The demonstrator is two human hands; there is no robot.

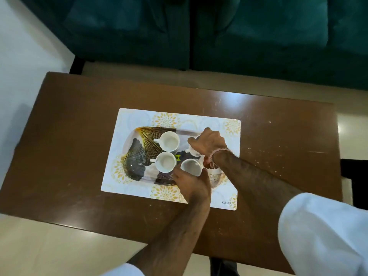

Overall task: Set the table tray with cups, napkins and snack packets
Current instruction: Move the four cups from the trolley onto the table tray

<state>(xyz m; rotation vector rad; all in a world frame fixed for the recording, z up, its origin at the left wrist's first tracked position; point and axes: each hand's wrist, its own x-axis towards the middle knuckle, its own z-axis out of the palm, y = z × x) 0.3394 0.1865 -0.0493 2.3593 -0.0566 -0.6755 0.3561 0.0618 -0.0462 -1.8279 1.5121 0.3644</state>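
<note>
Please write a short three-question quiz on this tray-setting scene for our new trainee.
1. How many white cups show on the tray?
2. True or false: napkins and snack packets already lie on the tray.
3. Which hand covers the far right cup: (a) left, (b) right?

Key
1. Four: far left cup, near left cup, near right cup and the far right cup.
2. False; only cups are visible on it.
3. (b); the right hand is over it, while the left hand holds the near right cup.
</note>
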